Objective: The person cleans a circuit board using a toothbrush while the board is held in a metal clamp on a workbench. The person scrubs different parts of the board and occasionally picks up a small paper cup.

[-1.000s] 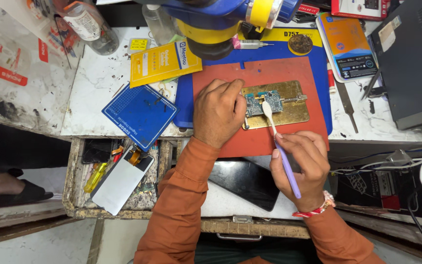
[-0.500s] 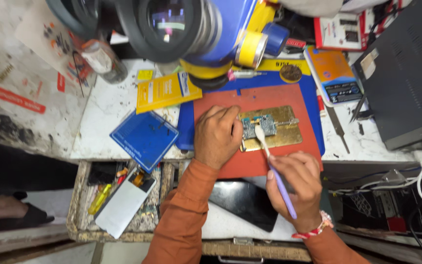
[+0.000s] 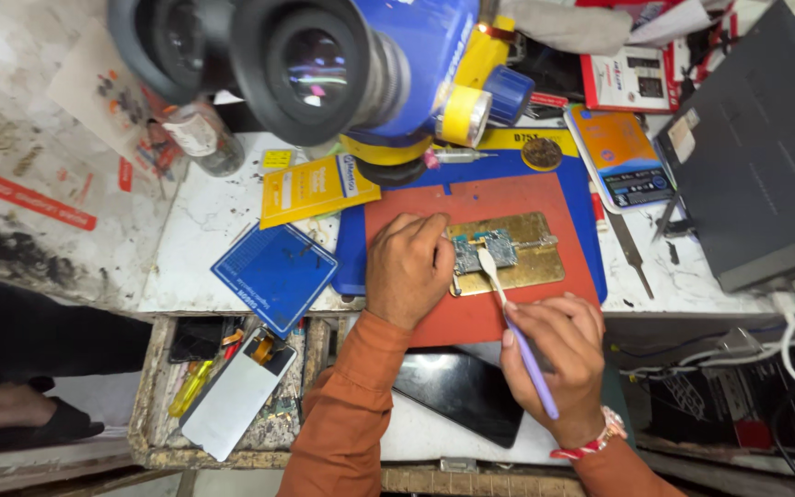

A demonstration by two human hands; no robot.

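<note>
Right hand (image 3: 554, 354) curled tight round a purple brush (image 3: 517, 322), bristle tip on the circuit board (image 3: 487, 250). Left hand (image 3: 409, 267) half closed, fingers pressing the board's left edge. One board, clamped in one brass holder (image 3: 535, 267) on the red mat (image 3: 471, 317). Beyond: one blue microscope (image 3: 324, 64) w/ two eyepieces.

brass-look metal plate (image 3: 531, 262) matt | red mat (image 3: 480, 207) matt rubbery | phone (image 3: 457, 391) glossy glass

Lilac brush (image 3: 524, 354), gold holder plate (image 3: 531, 262), red mat (image 3: 471, 317).
</note>
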